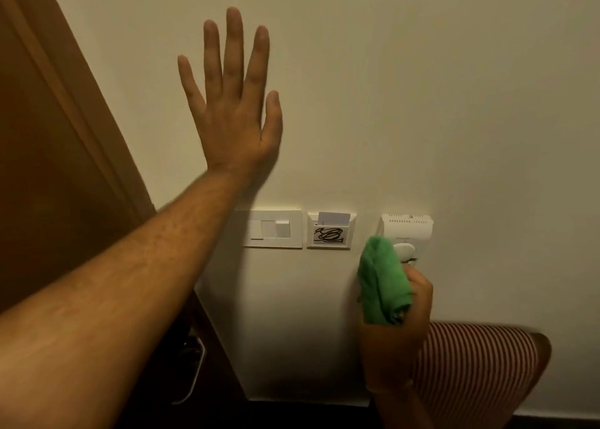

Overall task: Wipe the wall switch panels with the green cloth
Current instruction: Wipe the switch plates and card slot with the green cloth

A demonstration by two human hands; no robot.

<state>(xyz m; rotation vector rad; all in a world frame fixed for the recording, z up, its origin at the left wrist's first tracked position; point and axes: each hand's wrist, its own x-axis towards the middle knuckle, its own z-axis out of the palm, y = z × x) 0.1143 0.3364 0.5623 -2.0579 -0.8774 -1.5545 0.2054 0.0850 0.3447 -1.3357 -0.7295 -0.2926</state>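
Three white panels sit in a row on the cream wall: a light switch plate, a key-card holder with a card in its slot and a black scribble on its face, and a vented control unit with a round dial. My right hand is shut on a bunched green cloth, whose top presses against the lower left of the vented unit. My left hand lies flat on the wall above the switch plate, fingers spread, holding nothing. My left forearm hides the switch plate's left edge.
A brown wooden door frame runs down the left side. A chair with a red-and-white striped seat stands against the wall at the lower right. Dark floor and a pale curved object lie below the door frame.
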